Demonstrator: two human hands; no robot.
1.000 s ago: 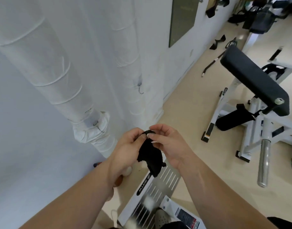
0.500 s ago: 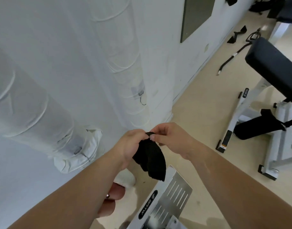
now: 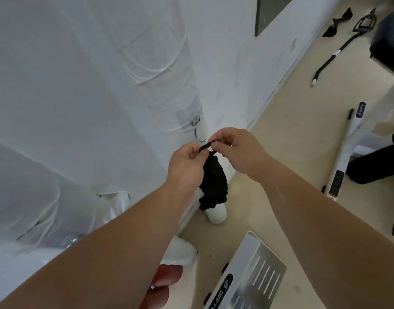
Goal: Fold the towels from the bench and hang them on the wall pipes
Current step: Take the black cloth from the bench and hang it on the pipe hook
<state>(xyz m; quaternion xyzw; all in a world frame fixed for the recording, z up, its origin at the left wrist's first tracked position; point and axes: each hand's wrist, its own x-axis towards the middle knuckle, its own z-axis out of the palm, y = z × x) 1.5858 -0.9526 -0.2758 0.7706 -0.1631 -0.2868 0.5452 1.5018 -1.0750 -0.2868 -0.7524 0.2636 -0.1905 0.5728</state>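
Fingertips of both hands pinched on the hanging loop of a black towel.
The left hand and right hand are curled, the thin loop stretched between them; the soft bunched cloth hangs below, near a curved metal hook on the wrapped white pipe. The loop is best kept taut and open for slipping over the hook's tip.

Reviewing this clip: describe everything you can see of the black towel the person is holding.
The black towel is small, soft-looking fabric, bunched and crumpled, and it hangs down between the wrists. At its top, a thin black loop is stretched between the left hand and the right hand, each pinching one end. The towel hangs in the air, close beside the metal hook on the white wrapped pipe. The loop does not appear to be hooked yet.
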